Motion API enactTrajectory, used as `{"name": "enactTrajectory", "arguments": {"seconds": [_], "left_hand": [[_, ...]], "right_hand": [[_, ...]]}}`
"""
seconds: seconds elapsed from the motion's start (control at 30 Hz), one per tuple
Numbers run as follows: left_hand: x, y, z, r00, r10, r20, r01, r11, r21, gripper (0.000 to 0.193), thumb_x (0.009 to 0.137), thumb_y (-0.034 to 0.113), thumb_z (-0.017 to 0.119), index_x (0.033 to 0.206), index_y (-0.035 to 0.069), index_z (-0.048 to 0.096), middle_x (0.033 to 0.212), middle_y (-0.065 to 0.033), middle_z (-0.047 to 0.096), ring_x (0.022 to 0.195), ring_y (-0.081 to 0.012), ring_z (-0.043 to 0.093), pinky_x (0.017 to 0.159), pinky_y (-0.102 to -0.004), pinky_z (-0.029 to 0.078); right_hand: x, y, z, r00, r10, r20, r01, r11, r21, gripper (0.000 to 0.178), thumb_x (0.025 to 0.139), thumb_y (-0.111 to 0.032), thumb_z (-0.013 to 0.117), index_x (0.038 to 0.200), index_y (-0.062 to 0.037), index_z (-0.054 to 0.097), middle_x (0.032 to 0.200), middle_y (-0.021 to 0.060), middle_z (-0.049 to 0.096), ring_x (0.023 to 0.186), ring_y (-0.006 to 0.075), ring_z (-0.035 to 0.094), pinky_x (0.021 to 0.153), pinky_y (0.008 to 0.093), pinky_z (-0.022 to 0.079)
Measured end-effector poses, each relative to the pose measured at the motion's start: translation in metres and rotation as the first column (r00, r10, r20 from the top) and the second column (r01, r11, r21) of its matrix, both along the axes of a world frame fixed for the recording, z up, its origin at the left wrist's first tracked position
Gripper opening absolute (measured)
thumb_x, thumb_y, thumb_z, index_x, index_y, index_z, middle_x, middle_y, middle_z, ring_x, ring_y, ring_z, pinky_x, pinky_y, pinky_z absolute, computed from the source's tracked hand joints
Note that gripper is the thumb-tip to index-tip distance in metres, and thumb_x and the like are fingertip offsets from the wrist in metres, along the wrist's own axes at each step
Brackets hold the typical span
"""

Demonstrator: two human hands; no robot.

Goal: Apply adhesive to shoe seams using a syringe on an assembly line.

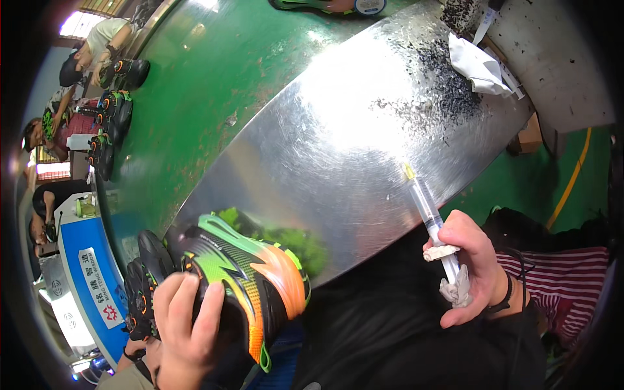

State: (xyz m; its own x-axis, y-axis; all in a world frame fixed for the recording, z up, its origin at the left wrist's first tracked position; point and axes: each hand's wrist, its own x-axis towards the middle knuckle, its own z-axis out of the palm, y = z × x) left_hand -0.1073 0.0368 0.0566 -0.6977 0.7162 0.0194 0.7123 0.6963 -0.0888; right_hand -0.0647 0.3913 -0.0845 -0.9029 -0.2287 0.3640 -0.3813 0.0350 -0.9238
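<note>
My left hand grips a sports shoe in black, green and orange at the lower left. The shoe is tilted, its orange part toward the right, over the near edge of a shiny metal sheet. On the right, my right hand is closed around a clear syringe with a yellow tip. White wrapping covers its finger flange and plunger end. The tip points up and away, over the metal sheet and apart from the shoe. A blurred green patch shows beside the shoe.
Dark crumbs litter the sheet's far right, near a crumpled white sheet and a knife. The metal lies on a green table. More shoes line the left, where people sit. Dark shoes stand beside my left hand.
</note>
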Motion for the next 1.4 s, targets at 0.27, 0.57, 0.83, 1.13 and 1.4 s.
{"name": "enactTrajectory", "arguments": {"seconds": [0.27,0.57,0.83,1.13,1.4], "left_hand": [[0.058,0.013,-0.029,0.989,0.145,-0.001,-0.142,0.969,0.202,0.073,0.069,0.007,0.077,0.129,0.007,0.036,0.129,-0.0229,0.041,0.118,-0.0466,0.047,0.097,-0.0523,0.042],[0.055,0.005,-0.042,0.995,0.074,-0.060,-0.056,0.965,0.258,0.071,0.066,0.018,0.080,0.124,0.003,0.041,0.118,-0.0211,0.052,0.110,-0.0421,0.055,0.092,-0.0503,0.045],[0.051,0.002,-0.035,0.988,0.040,0.149,-0.096,0.915,0.393,0.028,0.081,0.008,0.059,0.106,-0.004,0.055,0.109,-0.0232,0.060,0.102,-0.0447,0.057,0.087,-0.0537,0.047],[0.047,-0.001,-0.039,0.995,-0.001,0.101,-0.044,0.892,0.449,0.021,0.080,0.004,0.057,0.099,-0.005,0.057,0.104,-0.0227,0.061,0.098,-0.0440,0.058,0.083,-0.0518,0.048],[0.045,0.002,-0.038,0.997,0.015,0.079,-0.050,0.888,0.458,0.022,0.078,0.005,0.058,0.098,-0.003,0.060,0.107,-0.0191,0.060,0.100,-0.0406,0.058,0.085,-0.0498,0.047]], "right_hand": [[0.002,0.009,-0.008,0.999,-0.022,0.028,0.023,0.999,-0.030,0.094,0.062,-0.056,0.081,0.124,0.0054,0.046,0.083,0.0075,0.055,0.063,0.0159,0.044,0.055,0.0294,0.034],[0.013,0.007,0.023,0.908,0.410,0.090,-0.331,0.830,-0.449,0.086,0.064,-0.057,0.080,0.123,-0.0014,0.050,0.091,0.0163,0.065,0.081,0.0251,0.063,0.069,0.0343,0.043],[-0.011,-0.045,0.037,0.711,0.696,0.101,-0.492,0.595,-0.635,0.075,0.079,-0.058,0.065,0.121,0.0040,0.055,0.105,0.0229,0.062,0.079,0.0282,0.056,0.067,0.0369,0.041],[-0.014,-0.055,0.033,0.701,0.704,0.115,-0.497,0.598,-0.629,0.074,0.082,-0.059,0.061,0.120,0.0044,0.055,0.104,0.0242,0.061,0.079,0.0299,0.056,0.066,0.0375,0.041],[-0.014,-0.046,0.038,0.716,0.688,0.118,-0.507,0.628,-0.590,0.072,0.080,-0.056,0.066,0.120,0.0035,0.056,0.102,0.0233,0.063,0.079,0.0288,0.056,0.067,0.0371,0.043]]}}
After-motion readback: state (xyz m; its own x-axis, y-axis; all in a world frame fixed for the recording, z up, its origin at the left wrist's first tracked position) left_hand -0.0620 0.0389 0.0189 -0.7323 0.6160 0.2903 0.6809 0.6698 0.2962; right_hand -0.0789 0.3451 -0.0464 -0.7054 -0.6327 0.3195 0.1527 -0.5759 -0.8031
